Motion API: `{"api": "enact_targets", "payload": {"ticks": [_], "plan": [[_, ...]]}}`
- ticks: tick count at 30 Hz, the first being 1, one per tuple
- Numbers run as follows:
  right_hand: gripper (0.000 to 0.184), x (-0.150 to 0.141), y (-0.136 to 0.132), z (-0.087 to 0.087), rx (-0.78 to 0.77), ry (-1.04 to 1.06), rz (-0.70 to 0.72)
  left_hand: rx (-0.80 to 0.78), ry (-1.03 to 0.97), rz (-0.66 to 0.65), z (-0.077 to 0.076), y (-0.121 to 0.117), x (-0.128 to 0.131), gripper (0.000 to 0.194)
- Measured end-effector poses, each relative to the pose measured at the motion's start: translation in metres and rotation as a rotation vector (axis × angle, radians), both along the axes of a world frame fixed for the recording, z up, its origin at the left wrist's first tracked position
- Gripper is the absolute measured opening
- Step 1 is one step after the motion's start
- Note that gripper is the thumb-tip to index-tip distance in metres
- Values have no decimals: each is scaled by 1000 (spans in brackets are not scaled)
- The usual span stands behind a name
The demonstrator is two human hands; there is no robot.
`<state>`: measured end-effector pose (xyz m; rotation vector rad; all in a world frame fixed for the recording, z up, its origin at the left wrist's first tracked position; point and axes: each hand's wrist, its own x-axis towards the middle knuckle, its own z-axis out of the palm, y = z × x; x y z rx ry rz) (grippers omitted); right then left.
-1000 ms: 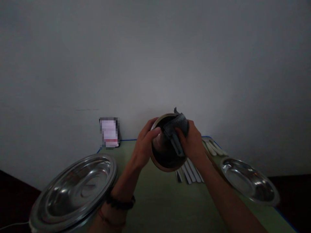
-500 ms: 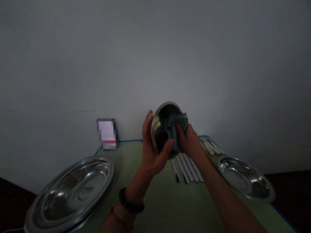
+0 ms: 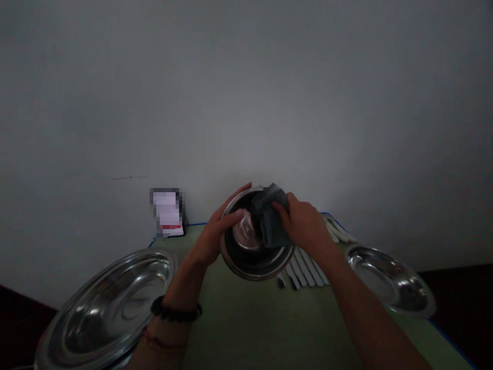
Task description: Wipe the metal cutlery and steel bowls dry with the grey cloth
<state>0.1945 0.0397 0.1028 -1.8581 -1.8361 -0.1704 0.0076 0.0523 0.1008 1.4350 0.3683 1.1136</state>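
A shiny metal bowl (image 3: pixel 265 270) is held up above the table, its hollow side turned toward me. My left hand (image 3: pixel 211 234) grips it by the left rim, thumb over the edge and fingers behind. My right hand (image 3: pixel 304 221) is closed on a grey-blue cloth (image 3: pixel 275 236), which lies against the inside of the bowl on its right side. The cloth covers part of the bowl's interior, and the fingertips of the right hand are hidden behind it.
Large metal basins (image 3: pixel 73 354) are stacked at the left. A smaller metal dish (image 3: pixel 416 303) lies at the right. Several flat-handled utensils (image 3: pixel 304 272) lie behind the bowl, with white-handled ones (image 3: pixel 341 231) farther right. A pixelated upright device (image 3: pixel 168 210) stands by the wall.
The bowl has come lower and turned, so its inside faces me more. My left hand has shifted left and its thumb now reaches over the rim. The cloth has moved slightly left.
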Motion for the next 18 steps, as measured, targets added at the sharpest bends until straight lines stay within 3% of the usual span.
{"api": "enact_targets", "payload": {"ticks": [4, 8, 13, 18], "plan": [[43, 2, 2, 2, 112, 158, -135, 243, -125, 269, 1, -7, 14, 68], [37, 0, 2, 1, 93, 272, -72, 395, -76, 488, 3, -15, 25, 75], [21, -5, 0, -1, -21, 335, 39, 290, -31, 350, 5, -10, 12, 59], [18, -3, 2, -4, 138, 291, 146, 130, 122, 100, 6, -4, -2, 61]]}}
